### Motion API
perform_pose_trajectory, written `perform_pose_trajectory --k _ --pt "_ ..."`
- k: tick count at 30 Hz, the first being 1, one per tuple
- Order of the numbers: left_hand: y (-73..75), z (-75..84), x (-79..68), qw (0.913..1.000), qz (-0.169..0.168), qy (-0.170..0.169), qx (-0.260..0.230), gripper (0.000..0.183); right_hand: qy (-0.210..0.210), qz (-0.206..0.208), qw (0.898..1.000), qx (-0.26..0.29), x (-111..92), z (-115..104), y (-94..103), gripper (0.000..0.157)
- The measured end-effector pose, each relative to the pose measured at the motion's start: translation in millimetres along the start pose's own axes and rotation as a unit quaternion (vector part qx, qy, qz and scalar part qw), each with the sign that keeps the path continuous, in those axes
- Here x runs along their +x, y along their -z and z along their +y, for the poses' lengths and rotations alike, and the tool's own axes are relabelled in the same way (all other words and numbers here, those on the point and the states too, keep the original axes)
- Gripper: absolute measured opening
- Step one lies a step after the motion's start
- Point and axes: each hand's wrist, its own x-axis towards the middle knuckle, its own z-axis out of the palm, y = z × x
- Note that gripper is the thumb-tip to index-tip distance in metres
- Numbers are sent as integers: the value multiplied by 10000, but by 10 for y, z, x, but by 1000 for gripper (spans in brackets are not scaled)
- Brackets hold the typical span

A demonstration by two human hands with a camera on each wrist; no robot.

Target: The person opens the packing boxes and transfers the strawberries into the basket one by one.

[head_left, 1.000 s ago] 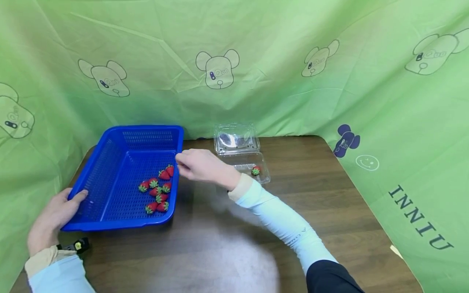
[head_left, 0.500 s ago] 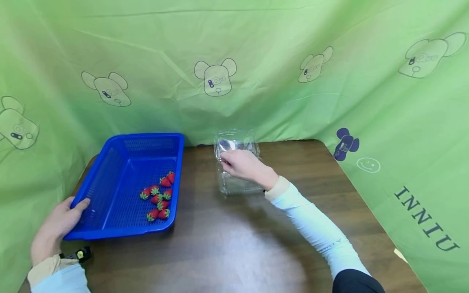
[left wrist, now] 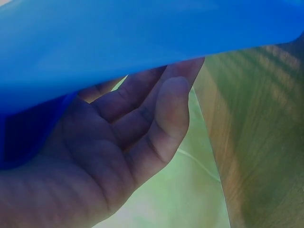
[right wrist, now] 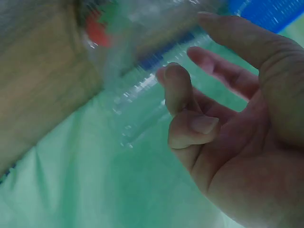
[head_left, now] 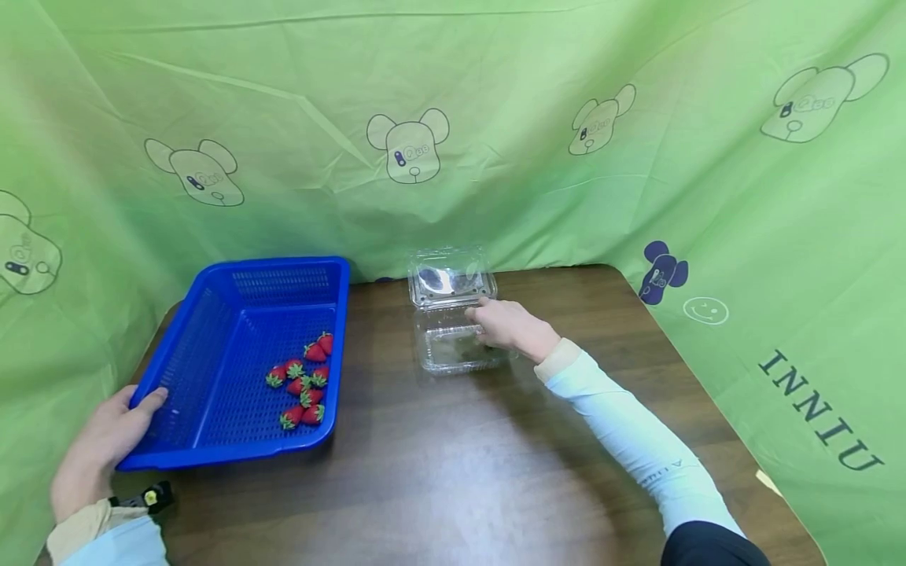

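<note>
My left hand [head_left: 102,432] grips the near left corner of a blue perforated basket [head_left: 226,454], thumb over the rim. In the left wrist view, its fingers [left wrist: 135,123] lie beneath the blue rim. Several strawberries [head_left: 311,395] with green leaves lie along the basket's right side. Over the right part of a clear plastic clamshell box [head_left: 453,358] hovers my right hand [head_left: 511,325]. The right wrist view shows its fingers loosely bent and apart, holding nothing. A strawberry [right wrist: 98,32] shows through the clear plastic there; in the head view the hand covers that spot.
The box's raised lid [head_left: 449,283] leans back near a green cloth [head_left: 304,196] that hangs behind and beside the table. Brown wooden tabletop [head_left: 425,448] extends in front of the basket and box. A black strap [head_left: 145,497] circles the left wrist.
My right hand has moved right from beside the basket's rim to above the clear box, its fingers now spread apart. The left hand and basket stay in place.
</note>
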Motion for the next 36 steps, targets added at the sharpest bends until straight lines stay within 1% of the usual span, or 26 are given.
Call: perform_pose_trajectory --k 3,5,7,15,22,26,30,33,36 --pt "-9 2 -7 10000 49 -10 48 69 3 -120 9999 -46 8 18 -89 30" --pt "-13 -1 -13 10000 68 -4 52 68 -34 -158 9998 -151 25 13 -138 28" --pt "-16 -8 -20 10000 71 15 -6 69 -132 -187 9993 -309 48 -3 -173 25" --pt "-3 -25 -40 9996 86 258 -50 74 -510 -386 9934 -956 153 -107 -239 21" --pt "-7 -2 -44 9995 77 304 7 75 -524 -149 9900 -1301 183 -136 -298 13" --pt "1 12 -41 9996 47 247 99 75 -463 22 9887 -1428 186 -147 -315 13" --pt "15 14 -34 9997 10 144 176 73 -366 218 9881 -1477 181 -144 -335 14" --pt "17 19 -25 9998 -12 126 140 72 -326 364 9878 -1480 165 -129 -345 12" --pt "9 27 -17 9999 8 100 74 71 -253 646 9869 -1457 140 -117 -330 8"
